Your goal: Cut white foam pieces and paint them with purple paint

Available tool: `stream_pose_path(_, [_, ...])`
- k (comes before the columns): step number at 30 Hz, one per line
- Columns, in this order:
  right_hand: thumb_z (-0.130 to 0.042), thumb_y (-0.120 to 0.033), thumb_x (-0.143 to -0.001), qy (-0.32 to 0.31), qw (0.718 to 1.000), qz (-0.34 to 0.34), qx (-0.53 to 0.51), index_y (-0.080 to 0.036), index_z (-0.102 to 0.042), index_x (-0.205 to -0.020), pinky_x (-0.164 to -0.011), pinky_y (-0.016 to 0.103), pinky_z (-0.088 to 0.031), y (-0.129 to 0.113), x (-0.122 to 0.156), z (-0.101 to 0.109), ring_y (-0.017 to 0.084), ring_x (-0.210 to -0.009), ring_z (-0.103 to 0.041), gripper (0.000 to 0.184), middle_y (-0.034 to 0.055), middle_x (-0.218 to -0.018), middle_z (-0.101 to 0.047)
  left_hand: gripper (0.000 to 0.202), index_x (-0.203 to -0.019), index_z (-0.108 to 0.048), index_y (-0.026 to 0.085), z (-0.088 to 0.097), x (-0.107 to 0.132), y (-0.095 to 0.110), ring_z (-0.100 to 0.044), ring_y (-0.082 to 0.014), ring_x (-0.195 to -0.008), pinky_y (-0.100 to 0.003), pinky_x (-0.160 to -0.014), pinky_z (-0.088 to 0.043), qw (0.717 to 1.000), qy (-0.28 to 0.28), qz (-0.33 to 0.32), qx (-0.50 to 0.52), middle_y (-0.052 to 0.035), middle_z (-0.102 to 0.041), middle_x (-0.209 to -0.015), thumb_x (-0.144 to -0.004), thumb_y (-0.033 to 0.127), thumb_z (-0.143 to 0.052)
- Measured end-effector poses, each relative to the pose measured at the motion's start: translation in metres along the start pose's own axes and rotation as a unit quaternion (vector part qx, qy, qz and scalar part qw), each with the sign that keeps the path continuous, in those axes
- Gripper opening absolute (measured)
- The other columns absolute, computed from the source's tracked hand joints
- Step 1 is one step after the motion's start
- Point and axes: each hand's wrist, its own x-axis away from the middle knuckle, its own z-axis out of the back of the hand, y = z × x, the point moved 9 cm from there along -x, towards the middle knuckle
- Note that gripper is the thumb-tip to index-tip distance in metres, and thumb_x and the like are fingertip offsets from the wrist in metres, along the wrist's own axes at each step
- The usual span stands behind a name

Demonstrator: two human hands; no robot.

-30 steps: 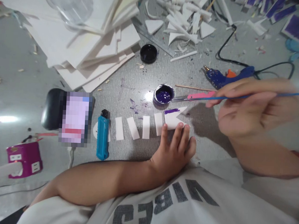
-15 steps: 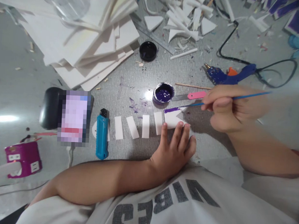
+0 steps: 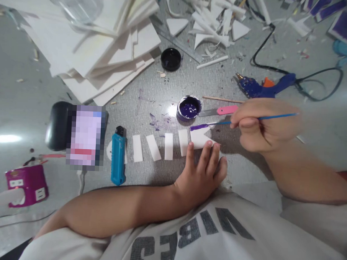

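Observation:
My right hand (image 3: 260,124) pinches a thin blue paintbrush (image 3: 277,116). The brush's tip rests on a purple stripe along the upper edge of a white notched foam piece (image 3: 200,139). Spread flat, my left hand (image 3: 202,167) has its fingertips on the lower edge of that piece and by the neighbouring strip (image 3: 183,142). More white strips (image 3: 168,146) lie in a row to the left. Just above the piece stands an open jar of purple paint (image 3: 188,109). A pink-handled metal blade (image 3: 227,109) lies beside the jar, its end partly behind my right hand.
A blue utility knife (image 3: 118,156), a phone (image 3: 85,135) and a purple power socket (image 3: 27,185) lie left. Stacked white sheets (image 3: 86,72), a black lid (image 3: 171,59) and foam scraps (image 3: 215,22) are farther back. A blue glue gun (image 3: 264,86) with its cord lies right.
My right hand and the paintbrush have shifted a little left, the brush tip moving back along the purple stripe. My left hand stays in place on the piece.

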Motion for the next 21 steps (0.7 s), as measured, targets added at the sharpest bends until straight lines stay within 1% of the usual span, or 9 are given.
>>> stream_pose_path(1, [-0.062,-0.034,-0.129,0.003,1.0,-0.004,0.011,-0.026,-0.072,-0.093,-0.056,0.031,-0.054,0.001,0.0,0.001,0.016,-0.056,-0.07,0.039,0.0011,-0.071,-0.077,0.041,-0.163,-0.071,0.018,0.001,0.0,0.0,-0.071,-0.0457,-0.171,-0.084,-0.141,-0.056,1.0,0.003,0.0,-0.002,-0.0264,-0.073,-0.183,-0.125,0.033,-0.071])
stream_pose_path(3, [-0.06,-0.038,-0.131,0.017,0.999,-0.038,0.007,-0.026,-0.069,-0.089,-0.054,0.031,-0.051,0.006,0.002,0.003,0.016,-0.055,-0.068,0.044,0.0001,-0.068,-0.072,0.042,-0.164,-0.07,0.019,0.0,0.0,0.0,-0.071,-0.046,-0.172,-0.086,-0.142,-0.054,1.0,0.0,-0.001,0.0,-0.0264,-0.073,-0.184,-0.125,0.034,-0.072])
stream_pose_path(6, [-0.061,-0.042,-0.131,0.03,0.997,-0.064,-0.041,-0.026,-0.069,-0.089,-0.055,0.031,-0.053,0.01,0.003,0.003,0.017,-0.059,-0.072,0.046,-0.0009,-0.067,-0.07,0.043,-0.165,-0.07,0.019,-0.001,0.0,0.0,-0.07,-0.0461,-0.173,-0.086,-0.142,-0.054,1.0,-0.007,-0.001,0.003,-0.0267,-0.071,-0.185,-0.124,0.034,-0.073])
stream_pose_path(9, [-0.062,-0.038,-0.13,0.004,0.999,-0.022,-0.037,-0.028,-0.072,-0.092,-0.057,0.032,-0.057,0.004,0.001,0.0,0.017,-0.061,-0.076,0.04,-0.0006,-0.07,-0.075,0.042,-0.163,-0.071,0.019,-0.001,0.0,0.001,-0.071,-0.0463,-0.172,-0.085,-0.141,-0.055,1.0,0.001,0.001,0.0,-0.027,-0.073,-0.183,-0.124,0.033,-0.074])
stream_pose_path(11, [-0.06,-0.036,-0.13,-0.007,1.0,-0.006,-0.003,-0.028,-0.072,-0.093,-0.057,0.033,-0.057,0.002,0.0,-0.001,0.018,-0.06,-0.074,0.039,0.0001,-0.071,-0.076,0.045,-0.165,-0.07,0.019,-0.003,0.001,0.002,-0.07,-0.0472,-0.173,-0.087,-0.143,-0.052,1.0,-0.005,0.002,0.007,-0.0272,-0.071,-0.185,-0.123,0.033,-0.077])
stream_pose_path(13, [-0.059,-0.038,-0.13,0.005,1.0,-0.018,0.016,-0.028,-0.071,-0.091,-0.055,0.033,-0.053,0.004,0.001,0.002,0.018,-0.057,-0.071,0.042,0.0003,-0.068,-0.073,0.049,-0.168,-0.069,0.02,-0.006,0.002,0.002,-0.067,-0.048,-0.176,-0.089,-0.146,-0.048,1.0,-0.016,0.001,0.017,-0.0274,-0.068,-0.188,-0.122,0.034,-0.079])
stream_pose_path(15, [-0.06,-0.042,-0.131,0.023,0.998,-0.05,-0.012,-0.027,-0.069,-0.088,-0.053,0.033,-0.051,0.009,0.002,0.004,0.017,-0.055,-0.068,0.046,-0.0003,-0.066,-0.07,0.05,-0.169,-0.068,0.02,-0.007,0.002,0.003,-0.067,-0.0479,-0.176,-0.089,-0.146,-0.047,1.0,-0.02,0.001,0.021,-0.0271,-0.067,-0.189,-0.122,0.034,-0.078])
stream_pose_path(18, [-0.06,-0.044,-0.132,0.018,0.995,-0.07,-0.068,-0.028,-0.07,-0.09,-0.058,0.032,-0.056,0.011,0.002,0.001,0.017,-0.06,-0.073,0.046,-0.0013,-0.068,-0.071,0.046,-0.167,-0.069,0.02,-0.005,0.001,0.001,-0.068,-0.0465,-0.175,-0.087,-0.145,-0.05,1.0,-0.012,0.003,0.013,-0.0262,-0.069,-0.187,-0.123,0.034,-0.075])
stream_pose_path(21, [-0.058,-0.038,-0.132,-0.017,0.999,-0.016,-0.032,-0.027,-0.07,-0.095,-0.061,0.032,-0.057,0.003,-0.001,-0.003,0.017,-0.063,-0.075,0.041,-0.0006,-0.072,-0.075,0.041,-0.162,-0.071,0.019,-0.001,0.0,0.0,-0.071,-0.0459,-0.172,-0.085,-0.142,-0.055,1.0,0.003,0.003,0.004,-0.0264,-0.073,-0.184,-0.123,0.032,-0.074])
